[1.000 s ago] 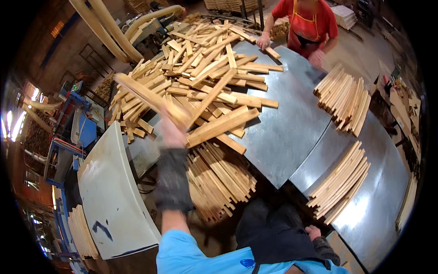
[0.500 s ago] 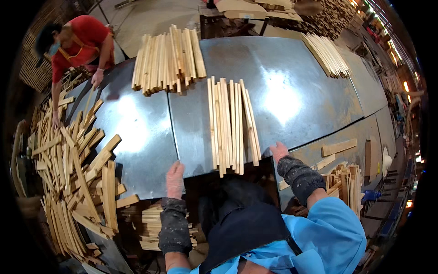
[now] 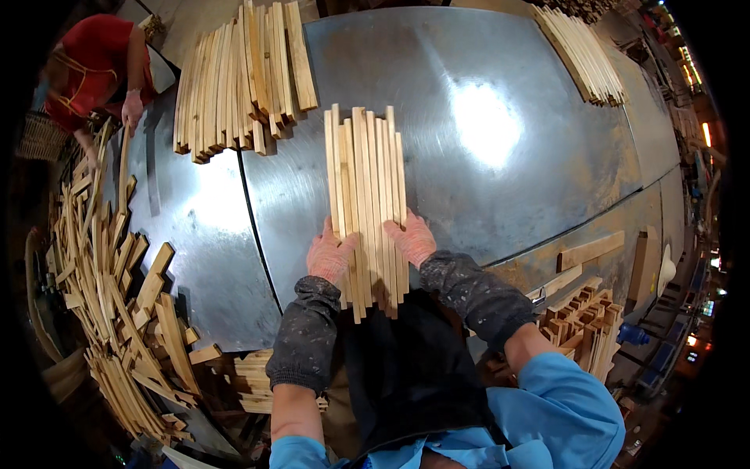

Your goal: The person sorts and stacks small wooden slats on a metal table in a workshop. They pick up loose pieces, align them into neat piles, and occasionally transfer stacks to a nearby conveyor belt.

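Observation:
A row of long, thin wooden strips lies side by side on the grey metal tabletop, its near ends reaching the table's front edge. My left hand, in a pale pink work glove, grips the row's left side, with the thumb laid over the top. On the opposite side my right hand, gloved alike, grips the strips with its thumb on top too. Between them the strips are squeezed close together, their ends uneven. Dark speckled sleeve covers wrap both of my forearms.
A wider stack of strips lies at the back left, another stack at the far right. Jumbled wood pieces cover the left side, where a co-worker in red holds a strip. Upright wooden blocks stand at the lower right.
Both of my hands have come inward from the table's edge and taken hold of the strips' sides. The strips, loosely spread before, are now packed together. My view has shifted too.

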{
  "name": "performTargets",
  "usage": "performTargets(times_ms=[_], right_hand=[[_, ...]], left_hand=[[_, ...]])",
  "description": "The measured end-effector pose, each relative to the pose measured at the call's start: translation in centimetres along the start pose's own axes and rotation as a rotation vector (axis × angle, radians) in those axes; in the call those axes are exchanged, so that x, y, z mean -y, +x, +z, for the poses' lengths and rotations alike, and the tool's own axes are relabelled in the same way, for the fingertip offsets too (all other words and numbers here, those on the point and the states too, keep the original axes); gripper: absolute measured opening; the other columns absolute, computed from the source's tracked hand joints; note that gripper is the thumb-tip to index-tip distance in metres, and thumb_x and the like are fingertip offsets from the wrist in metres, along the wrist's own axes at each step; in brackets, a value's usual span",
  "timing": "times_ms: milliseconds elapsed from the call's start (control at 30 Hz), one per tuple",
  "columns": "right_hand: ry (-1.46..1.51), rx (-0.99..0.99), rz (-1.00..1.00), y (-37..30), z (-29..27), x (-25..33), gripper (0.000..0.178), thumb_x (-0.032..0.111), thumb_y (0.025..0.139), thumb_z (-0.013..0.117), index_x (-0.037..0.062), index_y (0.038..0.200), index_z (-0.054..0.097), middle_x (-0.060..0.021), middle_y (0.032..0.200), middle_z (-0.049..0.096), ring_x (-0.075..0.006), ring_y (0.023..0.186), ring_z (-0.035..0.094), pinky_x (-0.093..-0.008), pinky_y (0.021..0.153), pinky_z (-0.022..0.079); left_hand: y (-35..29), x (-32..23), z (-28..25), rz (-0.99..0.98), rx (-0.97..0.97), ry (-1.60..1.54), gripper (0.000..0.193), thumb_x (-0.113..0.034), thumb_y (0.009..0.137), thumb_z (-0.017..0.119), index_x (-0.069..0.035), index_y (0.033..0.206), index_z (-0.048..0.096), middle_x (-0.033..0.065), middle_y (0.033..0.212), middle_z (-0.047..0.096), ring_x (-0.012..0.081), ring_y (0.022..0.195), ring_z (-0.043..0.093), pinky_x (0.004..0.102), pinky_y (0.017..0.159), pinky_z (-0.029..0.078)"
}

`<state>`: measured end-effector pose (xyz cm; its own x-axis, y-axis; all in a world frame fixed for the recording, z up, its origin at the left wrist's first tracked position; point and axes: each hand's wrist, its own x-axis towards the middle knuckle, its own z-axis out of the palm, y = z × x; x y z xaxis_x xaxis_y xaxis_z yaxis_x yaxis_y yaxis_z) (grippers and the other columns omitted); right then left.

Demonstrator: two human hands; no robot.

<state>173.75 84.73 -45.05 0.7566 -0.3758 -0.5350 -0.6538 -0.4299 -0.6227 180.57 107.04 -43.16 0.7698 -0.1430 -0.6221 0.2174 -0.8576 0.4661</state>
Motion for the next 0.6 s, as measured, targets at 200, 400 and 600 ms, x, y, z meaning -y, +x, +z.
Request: performTargets(times_ms=[200, 400, 600], right_hand=[[0.207, 0.126, 0.005, -0.9, -0.6, 1.0, 0.060, 0.038, 0.094, 0.076, -0.0006, 0.138, 0.063, -0.0247, 0.126, 0.072, -0.0356, 0.116, 0.071, -0.0442, 0.099, 0.056], [0.340, 0.252, -0.137, -8.6, 0.7, 1.1, 0.048, 0.020, 0.094, 0.079, -0.0022, 0.134, 0.064, -0.0141, 0.117, 0.078, -0.0227, 0.102, 0.073, -0.0371, 0.091, 0.058], [0.367, 0.455, -0.352, -17.6, 5.1, 7.5, 0.052, 0.022, 0.090, 0.083, -0.0010, 0.133, 0.065, -0.0163, 0.116, 0.078, -0.0288, 0.105, 0.075, -0.0396, 0.093, 0.059]], left_hand=[[-3.4, -0.3, 1.0, 0.041, 0.134, -1.025, 0.100, -0.008, 0.090, 0.082, -0.004, 0.171, 0.023, 0.0174, 0.155, 0.056, 0.0243, 0.134, 0.059, 0.0364, 0.114, 0.048], [-13.1, 2.4, -3.5, 0.109, 0.079, -0.996, 0.101, 0.000, 0.087, 0.081, 0.000, 0.170, 0.022, 0.0125, 0.155, 0.055, 0.0200, 0.133, 0.058, 0.0338, 0.115, 0.046], [-26.4, 9.7, -7.4, 0.117, -0.199, -1.112, 0.106, 0.001, 0.085, 0.081, -0.002, 0.171, 0.020, 0.0117, 0.158, 0.053, 0.0191, 0.137, 0.056, 0.0333, 0.115, 0.046]])
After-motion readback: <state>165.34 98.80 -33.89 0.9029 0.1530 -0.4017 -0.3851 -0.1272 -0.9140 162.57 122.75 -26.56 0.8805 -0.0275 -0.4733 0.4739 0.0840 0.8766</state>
